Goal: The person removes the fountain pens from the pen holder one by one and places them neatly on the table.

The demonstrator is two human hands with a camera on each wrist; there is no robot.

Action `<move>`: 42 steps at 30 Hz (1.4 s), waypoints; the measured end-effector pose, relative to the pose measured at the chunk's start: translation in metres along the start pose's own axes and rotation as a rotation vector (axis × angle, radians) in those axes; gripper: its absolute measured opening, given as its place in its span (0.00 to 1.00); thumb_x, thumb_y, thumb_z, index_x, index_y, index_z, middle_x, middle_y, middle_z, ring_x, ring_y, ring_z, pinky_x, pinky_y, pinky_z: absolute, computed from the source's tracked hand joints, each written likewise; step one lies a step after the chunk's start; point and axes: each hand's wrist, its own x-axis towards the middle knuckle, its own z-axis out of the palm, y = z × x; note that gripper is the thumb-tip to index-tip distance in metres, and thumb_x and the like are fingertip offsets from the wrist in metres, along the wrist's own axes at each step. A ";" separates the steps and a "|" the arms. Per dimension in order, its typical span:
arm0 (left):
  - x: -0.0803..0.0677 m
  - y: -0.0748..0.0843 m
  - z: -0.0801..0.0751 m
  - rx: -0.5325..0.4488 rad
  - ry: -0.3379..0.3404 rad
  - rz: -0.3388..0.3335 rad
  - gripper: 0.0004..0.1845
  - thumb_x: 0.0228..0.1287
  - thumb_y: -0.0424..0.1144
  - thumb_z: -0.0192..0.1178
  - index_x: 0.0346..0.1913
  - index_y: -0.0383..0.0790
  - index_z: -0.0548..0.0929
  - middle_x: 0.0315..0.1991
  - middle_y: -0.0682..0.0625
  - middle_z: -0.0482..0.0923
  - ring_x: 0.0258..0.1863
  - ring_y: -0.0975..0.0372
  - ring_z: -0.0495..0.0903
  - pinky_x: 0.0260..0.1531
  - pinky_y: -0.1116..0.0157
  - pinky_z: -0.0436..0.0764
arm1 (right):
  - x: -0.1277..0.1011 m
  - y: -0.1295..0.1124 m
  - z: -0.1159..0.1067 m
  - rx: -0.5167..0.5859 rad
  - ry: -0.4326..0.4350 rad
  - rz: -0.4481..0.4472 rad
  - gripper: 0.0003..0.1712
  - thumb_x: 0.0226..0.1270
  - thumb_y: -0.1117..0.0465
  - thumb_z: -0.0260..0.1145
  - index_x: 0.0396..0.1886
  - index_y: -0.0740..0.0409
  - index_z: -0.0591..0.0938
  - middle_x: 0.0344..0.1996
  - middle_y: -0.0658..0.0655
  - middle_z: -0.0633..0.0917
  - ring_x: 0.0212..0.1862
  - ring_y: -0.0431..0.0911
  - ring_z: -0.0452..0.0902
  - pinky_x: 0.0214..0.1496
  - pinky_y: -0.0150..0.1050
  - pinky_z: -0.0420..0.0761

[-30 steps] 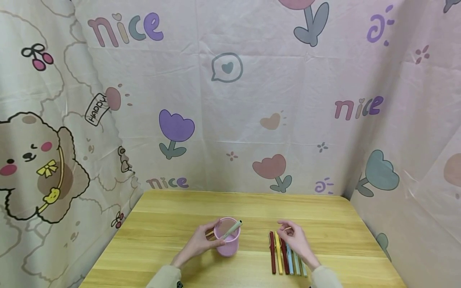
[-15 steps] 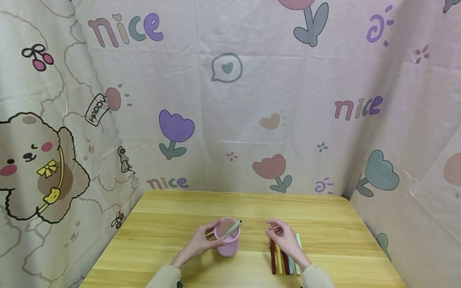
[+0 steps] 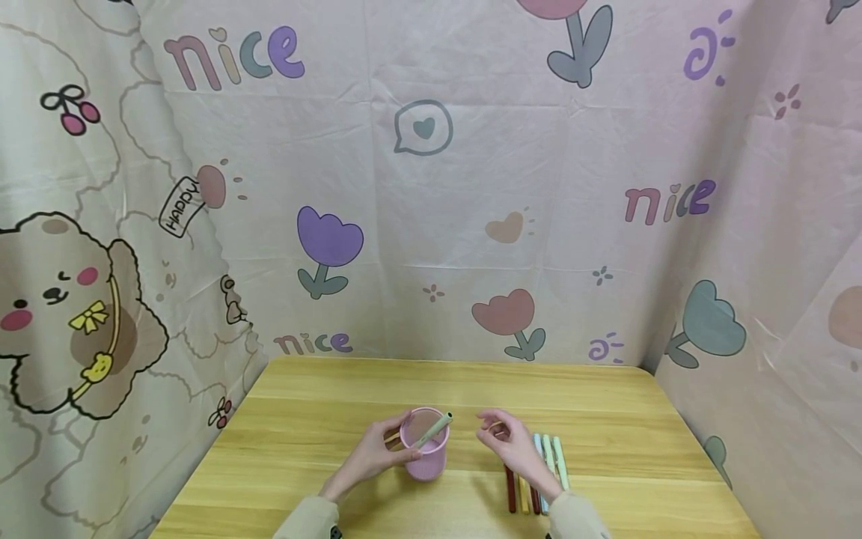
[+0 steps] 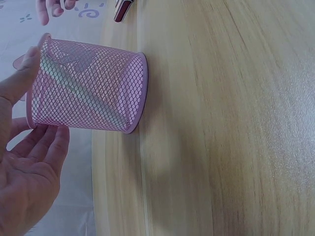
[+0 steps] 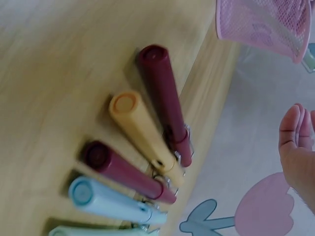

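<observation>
My left hand (image 3: 369, 454) grips the pink mesh pen holder (image 3: 426, 467) near its rim, thumb on one side and fingers on the other. A light green pen (image 3: 434, 431) leans inside the holder, its end poking above the rim. In the left wrist view the mesh (image 4: 88, 88) shows that pen slanting down within. Between the holder and a row of pens, my right hand (image 3: 517, 448) hovers with loosely bent fingers and nothing visible in them. The row has a dark red pen (image 5: 165, 93), a yellow pen (image 5: 140, 130), another dark red pen (image 5: 125, 169), and a light blue pen (image 5: 113, 201).
Light green pens (image 3: 559, 457) lie at the right end of the row, partly behind my right forearm. Everything rests on a wood-grain table (image 3: 303, 404). A printed curtain (image 3: 431, 224) hangs behind the table's far edge and along both sides.
My right hand has moved left, from over the pen row toward the pen holder, uncovering the upper ends of the right-hand pens. My left hand and the holder stay in place.
</observation>
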 end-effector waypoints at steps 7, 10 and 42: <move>0.000 -0.001 0.000 0.010 0.000 -0.002 0.45 0.58 0.36 0.73 0.71 0.18 0.60 0.70 0.21 0.61 0.68 0.30 0.67 0.67 0.50 0.76 | 0.004 -0.005 0.010 0.025 -0.059 -0.034 0.22 0.68 0.63 0.68 0.58 0.69 0.78 0.43 0.65 0.83 0.39 0.34 0.79 0.43 0.25 0.86; 0.000 -0.002 0.000 0.011 0.000 -0.003 0.45 0.58 0.36 0.73 0.71 0.18 0.60 0.70 0.21 0.61 0.68 0.29 0.67 0.67 0.51 0.77 | 0.007 -0.005 0.015 0.027 -0.071 -0.030 0.23 0.68 0.63 0.68 0.59 0.69 0.78 0.43 0.65 0.83 0.38 0.33 0.78 0.42 0.24 0.85; 0.000 0.000 0.001 -0.016 -0.012 0.000 0.46 0.59 0.36 0.72 0.71 0.17 0.58 0.70 0.19 0.60 0.68 0.28 0.66 0.67 0.46 0.75 | 0.027 -0.013 0.040 -0.049 -0.135 -0.054 0.20 0.71 0.62 0.65 0.59 0.64 0.81 0.35 0.59 0.81 0.31 0.36 0.74 0.29 0.24 0.79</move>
